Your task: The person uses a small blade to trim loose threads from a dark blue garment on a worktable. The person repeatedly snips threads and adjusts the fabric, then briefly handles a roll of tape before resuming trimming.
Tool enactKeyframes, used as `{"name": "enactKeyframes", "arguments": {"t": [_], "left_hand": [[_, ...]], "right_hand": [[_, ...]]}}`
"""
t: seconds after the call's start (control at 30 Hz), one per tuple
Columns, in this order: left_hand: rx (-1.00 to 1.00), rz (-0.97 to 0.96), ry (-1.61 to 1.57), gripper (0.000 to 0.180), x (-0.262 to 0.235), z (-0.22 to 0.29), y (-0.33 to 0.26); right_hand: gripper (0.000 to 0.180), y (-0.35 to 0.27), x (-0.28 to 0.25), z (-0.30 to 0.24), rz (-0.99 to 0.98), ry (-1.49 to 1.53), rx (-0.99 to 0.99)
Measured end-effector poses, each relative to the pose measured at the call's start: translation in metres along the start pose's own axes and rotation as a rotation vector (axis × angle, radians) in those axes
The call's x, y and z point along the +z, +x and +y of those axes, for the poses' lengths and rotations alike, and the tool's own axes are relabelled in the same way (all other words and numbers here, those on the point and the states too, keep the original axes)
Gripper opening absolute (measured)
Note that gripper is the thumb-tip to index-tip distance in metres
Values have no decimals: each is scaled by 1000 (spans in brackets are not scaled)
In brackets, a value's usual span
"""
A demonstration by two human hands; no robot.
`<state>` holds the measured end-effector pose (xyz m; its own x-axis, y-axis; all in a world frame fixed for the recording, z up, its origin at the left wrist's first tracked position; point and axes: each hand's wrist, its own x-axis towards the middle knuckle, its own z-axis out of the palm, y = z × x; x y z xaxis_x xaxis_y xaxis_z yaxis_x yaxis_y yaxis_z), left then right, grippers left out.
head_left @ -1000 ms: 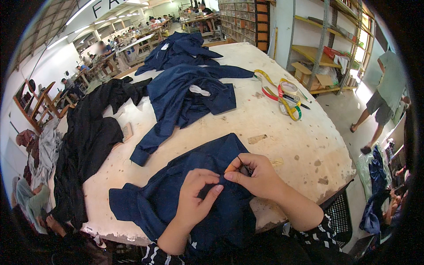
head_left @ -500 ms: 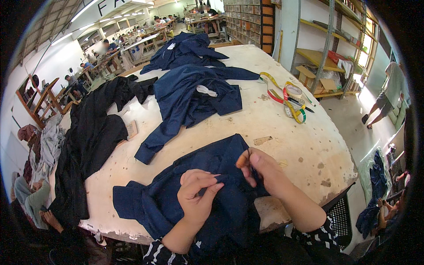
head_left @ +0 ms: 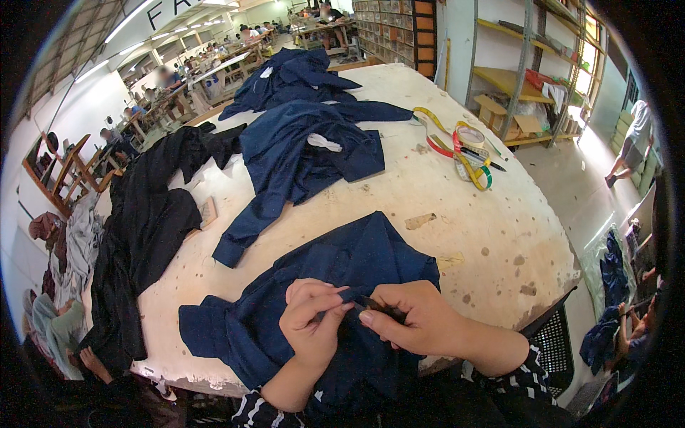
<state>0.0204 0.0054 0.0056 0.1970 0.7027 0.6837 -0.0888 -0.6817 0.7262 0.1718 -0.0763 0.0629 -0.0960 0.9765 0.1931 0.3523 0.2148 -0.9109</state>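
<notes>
A navy blue garment (head_left: 314, 264) lies spread at the near edge of the table, part of it hanging toward me. My left hand (head_left: 312, 317) pinches a raised corner of this cloth between thumb and fingertips. Close against that corner is my right hand (head_left: 410, 317), its fingers closed round a small dark pointed tool (head_left: 365, 304) that looks like thread snips. Most of the tool is hidden inside my fingers. Its tip meets the cloth edge beside my left fingertips.
More navy garments (head_left: 307, 146) lie farther back on the worn table (head_left: 492, 235). Black cloth (head_left: 146, 242) covers its left side. A yellow measuring tape (head_left: 428, 114), a tape roll (head_left: 470, 135) and pens rest at the right. Other people sit near both sides; shelves (head_left: 514, 82) stand behind.
My right hand has come down and left to the pinched corner, bringing the dark tool against the cloth. My left hand keeps its pinch. The view has shifted slightly.
</notes>
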Motion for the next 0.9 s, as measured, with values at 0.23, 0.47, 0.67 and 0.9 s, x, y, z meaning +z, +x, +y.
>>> {"name": "enactKeyframes", "arguments": {"t": [0.23, 0.47, 0.67, 0.9], "left_hand": [[23, -5, 7, 11, 1, 3, 1], [59, -80, 20, 14, -3, -1, -1], [82, -105, 60, 12, -4, 3, 0], [-9, -91, -40, 13, -3, 1, -3]], "right_hand": [[24, 1, -2, 0, -2, -51, -16], [24, 1, -2, 1, 2, -59, -12], [28, 2, 2, 0, 62, -2, 9], [27, 2, 4, 2, 33, 92, 63]]}}
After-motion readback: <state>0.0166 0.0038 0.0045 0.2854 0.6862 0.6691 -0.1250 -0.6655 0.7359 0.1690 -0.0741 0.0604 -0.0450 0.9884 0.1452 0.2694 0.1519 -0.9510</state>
